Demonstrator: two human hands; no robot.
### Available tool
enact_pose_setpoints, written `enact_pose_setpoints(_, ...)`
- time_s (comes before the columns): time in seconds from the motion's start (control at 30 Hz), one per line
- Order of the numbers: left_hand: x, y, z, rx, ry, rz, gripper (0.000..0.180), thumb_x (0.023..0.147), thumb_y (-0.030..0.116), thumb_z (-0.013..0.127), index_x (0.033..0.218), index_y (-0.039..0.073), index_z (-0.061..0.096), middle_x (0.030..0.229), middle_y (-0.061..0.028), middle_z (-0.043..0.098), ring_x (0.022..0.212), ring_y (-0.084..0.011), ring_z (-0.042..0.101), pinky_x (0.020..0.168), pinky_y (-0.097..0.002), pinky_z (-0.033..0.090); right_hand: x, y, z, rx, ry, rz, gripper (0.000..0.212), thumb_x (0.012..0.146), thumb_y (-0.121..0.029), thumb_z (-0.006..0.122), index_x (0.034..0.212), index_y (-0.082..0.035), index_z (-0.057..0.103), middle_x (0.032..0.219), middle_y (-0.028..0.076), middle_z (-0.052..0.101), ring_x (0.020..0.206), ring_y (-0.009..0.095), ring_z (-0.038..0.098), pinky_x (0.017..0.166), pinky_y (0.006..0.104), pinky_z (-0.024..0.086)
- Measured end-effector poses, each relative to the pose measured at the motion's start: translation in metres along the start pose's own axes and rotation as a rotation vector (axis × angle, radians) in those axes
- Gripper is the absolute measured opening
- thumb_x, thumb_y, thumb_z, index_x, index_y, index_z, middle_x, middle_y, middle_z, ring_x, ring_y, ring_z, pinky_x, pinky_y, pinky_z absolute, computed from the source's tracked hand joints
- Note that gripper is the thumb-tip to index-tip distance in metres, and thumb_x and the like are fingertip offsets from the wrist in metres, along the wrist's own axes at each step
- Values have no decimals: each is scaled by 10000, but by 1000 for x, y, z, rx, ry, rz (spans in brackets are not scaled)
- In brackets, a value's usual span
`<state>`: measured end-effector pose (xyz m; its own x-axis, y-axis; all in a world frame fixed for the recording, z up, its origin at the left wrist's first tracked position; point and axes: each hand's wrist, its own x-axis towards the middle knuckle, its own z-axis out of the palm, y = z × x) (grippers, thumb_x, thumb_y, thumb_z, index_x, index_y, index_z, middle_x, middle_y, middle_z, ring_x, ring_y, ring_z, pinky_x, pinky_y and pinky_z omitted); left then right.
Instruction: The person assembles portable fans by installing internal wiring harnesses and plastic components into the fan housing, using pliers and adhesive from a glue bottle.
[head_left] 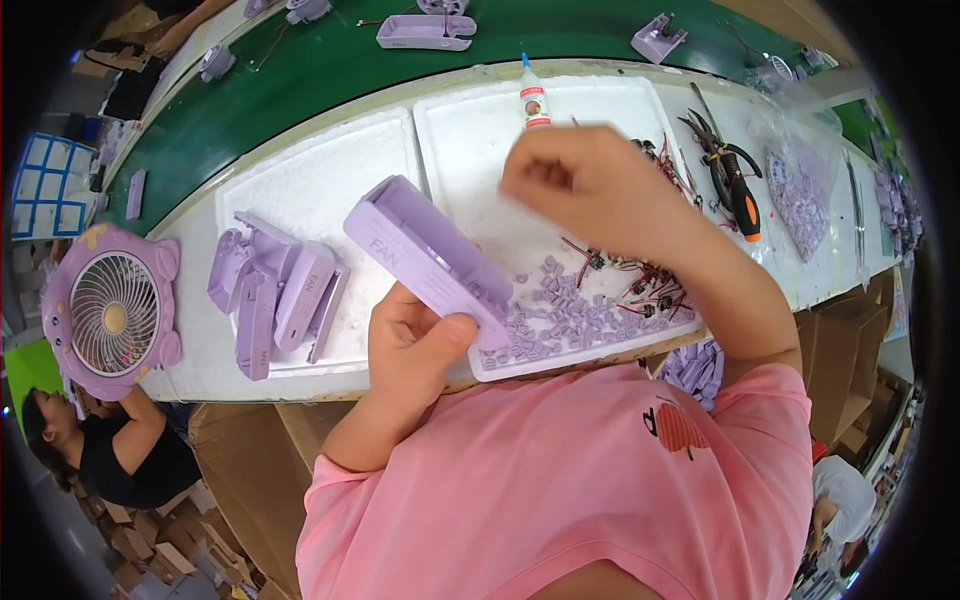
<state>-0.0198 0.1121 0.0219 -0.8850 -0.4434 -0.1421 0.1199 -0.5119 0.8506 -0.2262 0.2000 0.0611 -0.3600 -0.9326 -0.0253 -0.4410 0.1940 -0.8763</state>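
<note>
My left hand (415, 345) grips the lower end of a lilac plastic fan housing (425, 255), its thumb on the front wall. The housing is a long, open shell, tilted with its hollow side up. My right hand (570, 185) is raised over the white foam tray (465, 150), right of the housing. Its fingers are curled together and slightly blurred; whatever they may hold is hidden. Beneath it in the tray lie many small lilac plastic pieces (560, 305) and small circuit boards with red and black wires (655, 290).
Several lilac housings (270, 285) rest on another foam tray (320, 170) at left, near a round lilac fan (115, 312). A glue bottle (534, 100), pliers (722, 150), an orange-black screwdriver (745, 205) and a bag of parts (800, 205) lie around. Beyond runs a green conveyor belt (310, 70).
</note>
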Motion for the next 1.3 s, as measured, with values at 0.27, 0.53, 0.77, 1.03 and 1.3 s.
enact_pose_setpoints(0.27,5,7,6,-88,-53,-96,620,861,444,585,1235,-37,474,888,-42,585,582,-56,410,499,-203,309,44,49,-23,-1138,132,-226,157,825,-148,566,970,-99,598,853,138,602,848,293,610,696,397,473)
enact_pose_setpoints(0.53,8,9,5,-109,-57,-83,691,851,498,573,1273,-33,440,921,-42,595,604,-47,436,495,-191,303,-2,-16,-9,107,284,-160,157,782,-182,687,820,-59,597,684,24,584,632,93,555,560,252,436)
enact_pose_setpoints(0.77,8,4,-1,-174,-137,-115,701,851,507,570,1298,-13,424,1004,-31,606,745,-51,526,552,-181,353,-36,-35,2,322,56,-274,176,735,-143,713,839,-12,657,723,65,651,605,126,612,530,244,459)
enact_pose_setpoints(1.03,6,7,6,-163,-104,-100,664,859,474,577,1298,-1,428,1071,-33,601,872,-66,561,622,-181,401,-35,-37,9,355,107,-269,113,752,-64,707,789,-10,615,685,75,642,597,105,607,535,243,471)
enact_pose_setpoints(1.3,6,5,5,-123,-109,-73,651,857,470,582,1284,0,441,1037,-24,600,730,-30,514,528,-170,337,-33,-34,12,342,123,-323,97,770,-56,695,796,-3,618,666,71,646,588,99,619,538,235,485)
